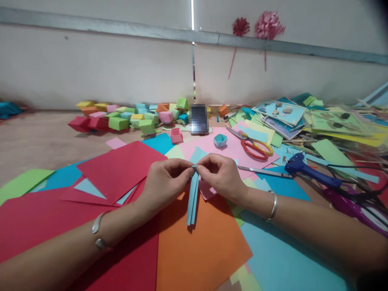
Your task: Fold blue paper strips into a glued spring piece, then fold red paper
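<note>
Light blue folded paper strips (193,200) hang down in the middle of the view, over an orange sheet (201,246). My left hand (168,178) pinches their upper end between thumb and forefinger. From the right, my right hand (222,176) pinches the same end, its fingertips close to those of the left. More light blue paper (197,154) shows just behind the fingertips. Red sheets (121,171) lie to the left, under and beside my left forearm. A small pink paper box (176,136) and a small light blue one (220,140) stand beyond my hands.
Red and yellow scissors (254,147), a metal ruler (263,171) and a blue glue gun (315,171) with a black cord lie on the right. Folded paper boxes (118,121) are piled at the back left. A phone (199,119) stands at the back centre, near the white wall.
</note>
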Tool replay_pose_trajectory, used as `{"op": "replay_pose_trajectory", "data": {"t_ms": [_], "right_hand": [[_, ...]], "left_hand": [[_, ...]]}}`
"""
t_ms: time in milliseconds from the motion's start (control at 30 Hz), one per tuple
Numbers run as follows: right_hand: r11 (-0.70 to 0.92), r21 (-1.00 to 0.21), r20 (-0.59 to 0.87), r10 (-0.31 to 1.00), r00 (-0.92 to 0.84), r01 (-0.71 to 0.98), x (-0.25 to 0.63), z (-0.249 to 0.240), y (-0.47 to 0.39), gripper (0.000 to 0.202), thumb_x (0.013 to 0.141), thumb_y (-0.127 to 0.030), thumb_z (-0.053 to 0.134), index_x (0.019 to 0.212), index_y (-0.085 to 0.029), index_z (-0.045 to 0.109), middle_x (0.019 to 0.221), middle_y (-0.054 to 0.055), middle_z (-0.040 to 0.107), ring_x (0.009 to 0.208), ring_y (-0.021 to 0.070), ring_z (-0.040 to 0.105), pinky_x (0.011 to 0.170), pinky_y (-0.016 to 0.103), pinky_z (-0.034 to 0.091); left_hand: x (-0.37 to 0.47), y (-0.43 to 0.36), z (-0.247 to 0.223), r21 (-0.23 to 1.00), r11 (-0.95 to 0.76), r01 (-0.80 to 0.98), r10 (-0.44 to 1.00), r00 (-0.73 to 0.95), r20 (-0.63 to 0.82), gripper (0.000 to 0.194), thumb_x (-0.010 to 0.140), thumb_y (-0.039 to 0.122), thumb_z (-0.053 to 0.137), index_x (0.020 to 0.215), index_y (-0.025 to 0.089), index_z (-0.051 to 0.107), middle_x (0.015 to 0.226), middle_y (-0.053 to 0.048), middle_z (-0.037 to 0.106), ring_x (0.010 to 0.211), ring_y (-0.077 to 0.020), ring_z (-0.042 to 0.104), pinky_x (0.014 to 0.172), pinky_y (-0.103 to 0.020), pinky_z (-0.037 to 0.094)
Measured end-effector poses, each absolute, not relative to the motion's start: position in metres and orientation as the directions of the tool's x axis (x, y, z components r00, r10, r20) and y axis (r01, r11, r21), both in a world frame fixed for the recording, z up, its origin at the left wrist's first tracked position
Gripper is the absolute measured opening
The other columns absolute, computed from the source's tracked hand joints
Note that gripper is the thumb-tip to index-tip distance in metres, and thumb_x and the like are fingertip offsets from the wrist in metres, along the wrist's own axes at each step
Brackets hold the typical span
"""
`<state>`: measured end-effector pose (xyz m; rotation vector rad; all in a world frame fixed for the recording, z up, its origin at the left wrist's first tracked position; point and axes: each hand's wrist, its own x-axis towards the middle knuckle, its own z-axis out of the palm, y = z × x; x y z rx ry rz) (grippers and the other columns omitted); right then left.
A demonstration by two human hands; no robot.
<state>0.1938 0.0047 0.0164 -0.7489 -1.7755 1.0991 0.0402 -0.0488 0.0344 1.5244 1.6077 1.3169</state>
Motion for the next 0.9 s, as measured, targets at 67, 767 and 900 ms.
{"op": "replay_pose_trajectory", "data": {"t_ms": [67,767,900], "right_hand": [[0.418,-0.908,0.364,0.832,-0.418,0.042,0.193,0.017,0.005,0.009,0.079,-0.020,0.061,0.071,-0.018,0.064,0.066,-0.002,0.063,0.061,0.0106,0.056,0.059,0.025,0.046],[0.291,-0.956,0.264,0.840,-0.473,-0.017,0.193,0.018,0.007,0.011,0.078,-0.024,0.061,0.069,-0.019,0.061,0.062,-0.003,0.059,0.058,0.0104,0.053,0.055,0.024,0.044],[0.228,-0.973,0.217,0.861,-0.461,-0.031,0.195,0.018,0.010,0.012,0.080,-0.027,0.063,0.071,-0.019,0.061,0.065,-0.003,0.060,0.059,0.0106,0.055,0.057,0.024,0.047]], "left_hand": [[0.040,-0.049,0.035,0.903,-0.129,0.410,0.955,-0.193,0.224,0.014,0.069,0.033,0.069,0.068,0.021,0.075,0.068,-0.004,0.078,0.063,-0.0203,0.071,0.058,-0.027,0.056],[0.036,-0.048,0.032,0.984,-0.036,0.176,0.992,-0.115,0.057,0.024,0.074,0.041,0.072,0.067,0.019,0.066,0.060,0.001,0.061,0.053,-0.0124,0.055,0.050,-0.023,0.044],[0.035,-0.045,0.027,0.998,0.031,0.047,0.995,-0.092,-0.026,0.025,0.075,0.042,0.075,0.076,0.018,0.069,0.063,0.001,0.063,0.054,-0.0105,0.055,0.052,-0.021,0.044]]}}
